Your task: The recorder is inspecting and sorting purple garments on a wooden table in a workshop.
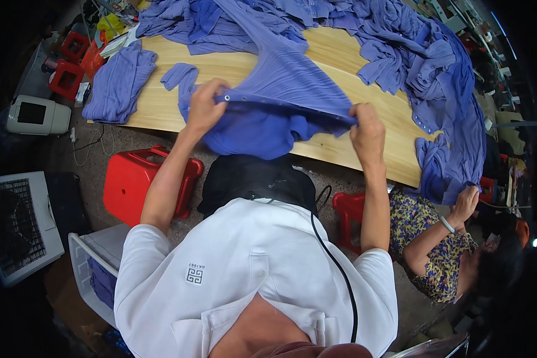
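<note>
A purple-blue garment point(292, 77) of thin ribbed cloth is stretched between my two hands above the near edge of the wooden table. My left hand point(207, 107) grips one end of its edge strip, which bears round metal snaps or eyelets. At the other end, my right hand point(368, 132) pinches the same strip, pulled nearly straight. Below the strip the cloth hangs in loose folds toward my lap, while the upper part runs back in creases to the heap behind. A narrow purple flap point(180, 76) lies on the wood beside my left hand.
Heaps of purple garments point(400, 48) cover the far and right sides of the wooden table point(227, 64). One folded garment point(122, 83) lies at the left corner. A red stool point(134, 188) and a white bin point(86, 262) stand left. At right, a co-worker's hand point(464, 206) touches hanging cloth.
</note>
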A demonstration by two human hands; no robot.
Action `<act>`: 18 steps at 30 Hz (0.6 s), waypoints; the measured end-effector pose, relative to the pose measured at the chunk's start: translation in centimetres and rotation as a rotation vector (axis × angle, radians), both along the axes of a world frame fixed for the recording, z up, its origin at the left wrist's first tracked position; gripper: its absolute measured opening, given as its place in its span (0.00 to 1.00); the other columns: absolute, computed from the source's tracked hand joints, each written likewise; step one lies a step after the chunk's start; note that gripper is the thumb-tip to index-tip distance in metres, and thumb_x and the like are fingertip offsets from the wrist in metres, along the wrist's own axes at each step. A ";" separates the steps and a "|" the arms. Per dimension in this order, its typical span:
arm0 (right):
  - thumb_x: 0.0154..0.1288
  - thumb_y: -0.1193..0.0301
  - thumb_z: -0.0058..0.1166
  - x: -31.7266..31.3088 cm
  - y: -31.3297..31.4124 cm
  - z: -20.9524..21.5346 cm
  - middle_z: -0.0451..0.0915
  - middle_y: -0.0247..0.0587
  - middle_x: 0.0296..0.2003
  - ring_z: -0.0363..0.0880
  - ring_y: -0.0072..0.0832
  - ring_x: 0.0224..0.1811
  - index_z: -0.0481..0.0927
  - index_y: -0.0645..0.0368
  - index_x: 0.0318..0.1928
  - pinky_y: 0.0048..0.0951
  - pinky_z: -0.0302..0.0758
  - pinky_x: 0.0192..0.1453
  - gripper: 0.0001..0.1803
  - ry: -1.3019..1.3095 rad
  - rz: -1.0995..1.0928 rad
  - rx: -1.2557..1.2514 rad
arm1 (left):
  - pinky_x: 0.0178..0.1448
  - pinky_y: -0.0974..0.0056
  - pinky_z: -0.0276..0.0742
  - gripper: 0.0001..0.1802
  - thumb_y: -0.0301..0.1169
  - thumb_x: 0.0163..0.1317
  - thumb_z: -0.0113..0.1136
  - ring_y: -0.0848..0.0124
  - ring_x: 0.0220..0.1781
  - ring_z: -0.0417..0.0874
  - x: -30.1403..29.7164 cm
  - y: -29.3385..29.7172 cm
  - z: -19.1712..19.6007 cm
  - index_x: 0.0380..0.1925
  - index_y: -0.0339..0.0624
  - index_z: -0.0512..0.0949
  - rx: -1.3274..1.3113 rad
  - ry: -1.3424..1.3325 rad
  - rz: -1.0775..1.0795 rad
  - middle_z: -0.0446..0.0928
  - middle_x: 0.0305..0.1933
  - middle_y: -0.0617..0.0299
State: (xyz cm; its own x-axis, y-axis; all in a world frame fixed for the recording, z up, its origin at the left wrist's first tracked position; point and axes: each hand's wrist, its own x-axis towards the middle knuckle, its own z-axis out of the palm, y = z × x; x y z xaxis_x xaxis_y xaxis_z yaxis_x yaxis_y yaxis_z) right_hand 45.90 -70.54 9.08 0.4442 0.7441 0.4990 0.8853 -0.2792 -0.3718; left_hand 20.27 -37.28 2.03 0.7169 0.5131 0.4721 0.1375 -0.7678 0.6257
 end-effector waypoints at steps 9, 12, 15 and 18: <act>0.90 0.61 0.51 8.8 7.6 -3.7 0.84 0.35 0.45 0.80 0.22 0.50 0.84 0.64 0.49 0.28 0.75 0.62 0.18 0.792 -0.245 0.934 | 0.58 0.72 0.76 0.11 0.23 0.82 0.53 0.78 0.54 0.83 -4.7 1.6 7.2 0.55 0.35 0.83 -0.235 -0.488 0.173 0.85 0.52 0.63; 0.89 0.59 0.52 9.6 11.2 -5.2 0.88 0.38 0.47 0.84 0.26 0.51 0.85 0.62 0.49 0.33 0.78 0.64 0.18 1.286 0.066 0.860 | 0.63 0.69 0.77 0.14 0.30 0.86 0.50 0.73 0.59 0.84 -3.8 5.7 7.2 0.60 0.40 0.83 -0.832 -0.412 0.075 0.85 0.59 0.60; 0.78 0.49 0.66 10.3 11.4 -9.0 0.90 0.48 0.50 0.89 0.40 0.57 0.84 0.62 0.58 0.33 0.82 0.61 0.27 0.691 0.066 0.372 | 0.63 0.64 0.83 0.16 0.31 0.85 0.53 0.68 0.59 0.88 -1.0 6.2 7.4 0.62 0.40 0.84 -1.121 -0.428 0.052 0.87 0.59 0.58; 0.61 0.41 0.78 2.6 12.2 -10.0 0.82 0.60 0.66 0.79 0.54 0.70 0.80 0.60 0.71 0.48 0.78 0.71 0.48 0.132 -0.056 -0.107 | 0.57 0.67 0.82 0.15 0.33 0.83 0.55 0.71 0.52 0.88 -3.5 10.2 1.9 0.60 0.39 0.84 -0.793 -0.207 0.215 0.88 0.52 0.59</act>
State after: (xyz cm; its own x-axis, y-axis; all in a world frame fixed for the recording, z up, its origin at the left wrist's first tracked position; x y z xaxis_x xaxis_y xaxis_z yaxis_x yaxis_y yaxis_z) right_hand 48.53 -58.32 -0.88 0.5427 0.7622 0.3529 0.8129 -0.3709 -0.4491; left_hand 16.76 -27.04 3.90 0.5043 0.8632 0.0259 0.0537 -0.0613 0.9967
